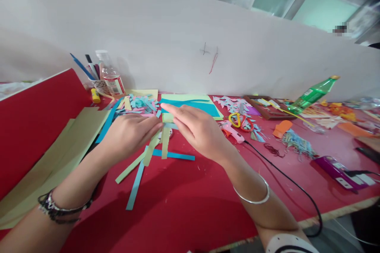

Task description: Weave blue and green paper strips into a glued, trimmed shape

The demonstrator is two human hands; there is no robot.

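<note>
Both my hands are raised over the red table, close together at the middle of the view. My left hand has its fingers bent and pressed together at the end of woven-looking paper strips. My right hand reaches in from the other side, its fingers long and close together, thumb hidden, gripping the same strips. Between them show a pale green strip and a light blue strip. Two pale green ends hang down. Below, a blue strip and a light blue strip lie on the table.
Paper scraps, a plastic bottle and a pen cup stand at the back left. Yellow-handled scissors, a pink glue gun with a black cord, a green bottle and a purple power strip are on the right.
</note>
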